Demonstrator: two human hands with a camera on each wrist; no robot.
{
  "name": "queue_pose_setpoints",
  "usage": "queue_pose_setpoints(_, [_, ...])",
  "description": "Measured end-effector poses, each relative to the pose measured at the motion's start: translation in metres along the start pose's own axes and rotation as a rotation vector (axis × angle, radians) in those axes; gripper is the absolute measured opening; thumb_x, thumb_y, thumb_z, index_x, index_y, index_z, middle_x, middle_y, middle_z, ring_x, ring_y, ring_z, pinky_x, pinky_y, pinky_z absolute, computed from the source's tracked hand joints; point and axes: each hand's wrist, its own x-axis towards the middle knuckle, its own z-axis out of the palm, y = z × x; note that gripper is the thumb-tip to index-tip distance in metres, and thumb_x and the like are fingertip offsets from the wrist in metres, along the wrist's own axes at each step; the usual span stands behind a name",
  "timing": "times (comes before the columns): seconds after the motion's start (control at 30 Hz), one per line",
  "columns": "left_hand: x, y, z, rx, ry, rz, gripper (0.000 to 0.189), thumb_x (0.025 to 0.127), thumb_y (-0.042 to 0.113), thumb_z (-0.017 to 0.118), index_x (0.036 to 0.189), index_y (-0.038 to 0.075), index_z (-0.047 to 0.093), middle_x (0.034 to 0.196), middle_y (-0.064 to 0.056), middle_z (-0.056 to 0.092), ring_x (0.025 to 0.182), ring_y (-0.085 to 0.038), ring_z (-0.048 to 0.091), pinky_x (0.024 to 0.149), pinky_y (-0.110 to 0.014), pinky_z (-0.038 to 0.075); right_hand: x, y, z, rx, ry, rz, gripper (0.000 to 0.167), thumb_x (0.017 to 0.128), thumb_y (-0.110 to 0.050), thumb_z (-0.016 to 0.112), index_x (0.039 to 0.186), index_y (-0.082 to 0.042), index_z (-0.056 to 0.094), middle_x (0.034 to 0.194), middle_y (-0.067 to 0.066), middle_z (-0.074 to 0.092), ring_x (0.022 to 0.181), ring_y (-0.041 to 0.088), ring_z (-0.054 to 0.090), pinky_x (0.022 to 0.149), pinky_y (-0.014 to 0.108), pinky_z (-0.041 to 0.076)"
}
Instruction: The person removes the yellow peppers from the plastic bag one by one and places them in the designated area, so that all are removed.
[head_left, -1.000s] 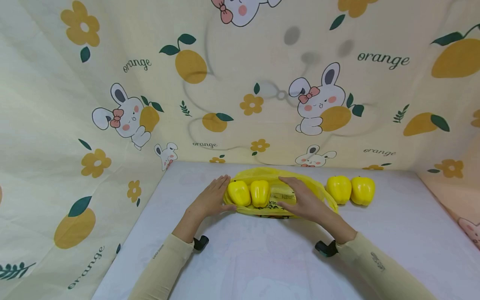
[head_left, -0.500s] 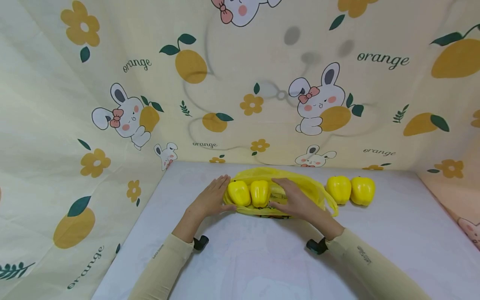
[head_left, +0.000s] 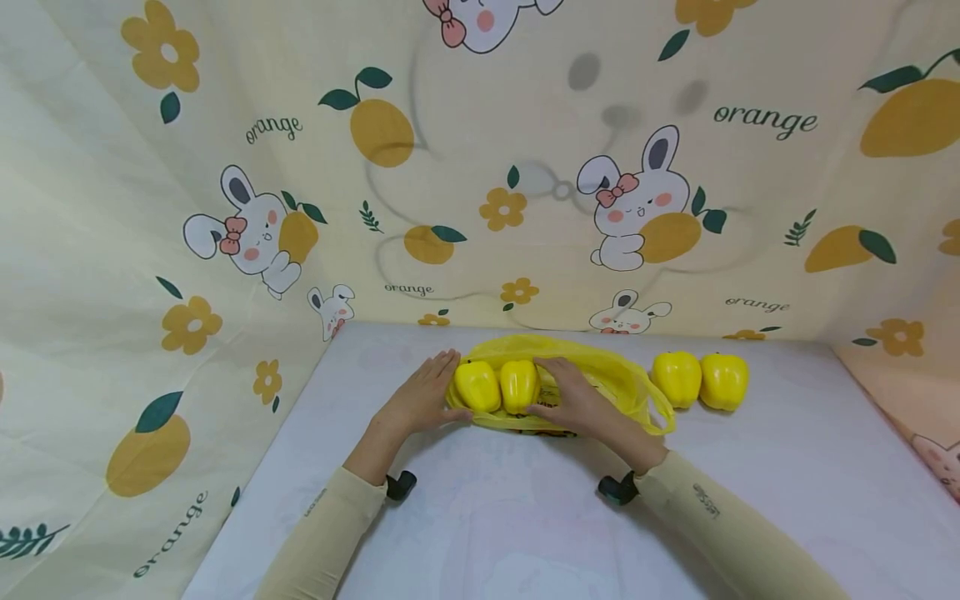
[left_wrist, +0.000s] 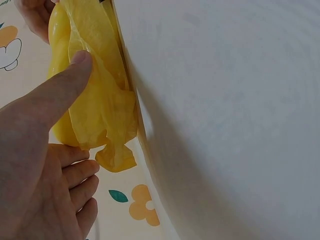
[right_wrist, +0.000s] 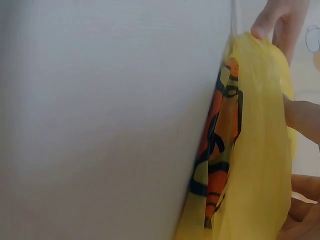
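Observation:
Two yellow bell peppers lie side by side in the mouth of a yellow plastic bag (head_left: 555, 346). My left hand (head_left: 420, 398) stands at the left pepper (head_left: 477, 386), its fingers along the far left side and its thumb against the bag's front, as the left wrist view shows too. At the right pepper (head_left: 520, 387), my right hand (head_left: 577, 402) reaches in over the bag, thumb and fingers spread at the pepper's right side. Whether its fingertips touch the pepper is hard to tell. An orange and black print (right_wrist: 217, 160) marks the bag's front in the right wrist view.
Another two yellow bell peppers, a nearer-left one (head_left: 677, 379) and a right one (head_left: 723, 382), stand together right of the bag. Its handle loop (head_left: 660, 412) lies toward them. A patterned cloth wall (head_left: 465, 167) rises behind the white table (head_left: 487, 517).
My right hand has moved left inside the bag, up to the right pepper, and the bag's right handle has shifted slightly. My left hand and the peppers stay in place.

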Motion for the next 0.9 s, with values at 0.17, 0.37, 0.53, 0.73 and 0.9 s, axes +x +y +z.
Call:
queue_pose_setpoints(0.17, [-0.0004, -0.0003, 0.0, -0.005, 0.002, 0.001, 0.112, 0.096, 0.062, 0.073, 0.172, 0.003, 0.015, 0.18, -0.013, 0.015, 0.167, -0.028, 0.012, 0.136, -0.041, 0.008, 0.0037, -0.0016, 0.0038, 0.005, -0.012, 0.038, 0.093, 0.093, -0.043, 0.086, 0.163, -0.001, 0.04, 0.162, 0.023, 0.046, 0.149, 0.044, 0.043, 0.122, 0.064, 0.04])
queue_pose_setpoints(0.37, [-0.0009, 0.0, -0.0006, -0.007, 0.005, 0.002, 0.112, 0.096, 0.061, 0.074, 0.172, 0.003, 0.016, 0.18, -0.013, 0.015, 0.167, -0.028, 0.013, 0.136, -0.042, 0.008, 0.0058, -0.0021, 0.0061, 0.011, -0.024, 0.059, 0.097, 0.093, -0.043, 0.086, 0.164, 0.0, 0.037, 0.163, 0.024, 0.044, 0.151, 0.044, 0.041, 0.124, 0.063, 0.038])
queue_pose_setpoints(0.53, [-0.0006, -0.0001, -0.0004, -0.01, 0.003, -0.002, 0.112, 0.096, 0.061, 0.073, 0.172, 0.003, 0.015, 0.18, -0.013, 0.015, 0.167, -0.028, 0.012, 0.136, -0.042, 0.007, 0.0058, -0.0032, 0.0054, 0.012, -0.027, 0.072, 0.096, 0.093, -0.043, 0.086, 0.164, 0.0, 0.037, 0.164, 0.024, 0.044, 0.151, 0.044, 0.041, 0.123, 0.063, 0.039])
queue_pose_setpoints(0.73, [-0.001, 0.0002, -0.0008, -0.013, 0.006, -0.003, 0.111, 0.096, 0.06, 0.074, 0.172, 0.003, 0.016, 0.179, -0.014, 0.016, 0.167, -0.029, 0.013, 0.136, -0.043, 0.008, 0.0049, -0.0036, 0.0042, 0.012, -0.018, 0.06, 0.094, 0.092, -0.041, 0.087, 0.162, 0.0, 0.04, 0.163, 0.024, 0.045, 0.15, 0.045, 0.042, 0.123, 0.064, 0.039])
queue_pose_setpoints(0.9, [-0.0011, 0.0006, -0.0004, -0.019, 0.012, -0.008, 0.111, 0.096, 0.06, 0.075, 0.171, 0.003, 0.018, 0.179, -0.014, 0.018, 0.166, -0.029, 0.014, 0.136, -0.042, 0.009, 0.0026, -0.0029, 0.0037, 0.014, -0.002, 0.046, 0.092, 0.092, -0.04, 0.087, 0.16, 0.0, 0.042, 0.161, 0.023, 0.047, 0.148, 0.044, 0.044, 0.122, 0.063, 0.04])
